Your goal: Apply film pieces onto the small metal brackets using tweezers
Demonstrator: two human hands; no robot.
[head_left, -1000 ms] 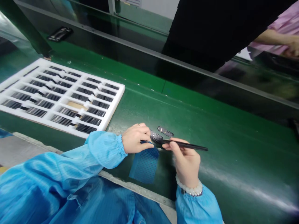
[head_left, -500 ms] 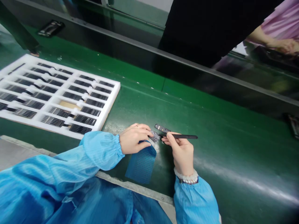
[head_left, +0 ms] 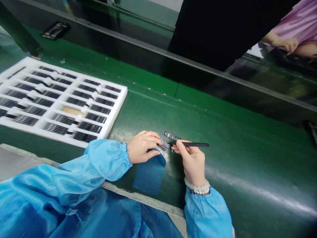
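Observation:
My left hand [head_left: 143,147] is closed at the left edge of a small grey-black circuit board [head_left: 164,144], fingertips on the board. Its thumb lies at the top of a blue dotted sheet [head_left: 150,175], which lies flat on the green bench towards me. In my right hand [head_left: 192,158] is a pair of black tweezers [head_left: 195,144], held between thumb and fingers, the tip pointing left at the board. Just beyond the tip is a narrow dark part with small gold and pale spots [head_left: 172,136]. Whether it is joined to the board cannot be made out.
At left a white foam tray [head_left: 123,96] holds rows of black strip-like parts, one slot showing brown. A dark device [head_left: 55,30] lies on the far green strip, upper left. A dark rail [head_left: 148,46] crosses behind. A co-worker's hand [head_left: 284,43] shows at upper right.
My hands, the tweezers and the board have hardly moved. The dark device and the pale specks on the far green strip have shifted slightly right. The co-worker's hands have changed position.

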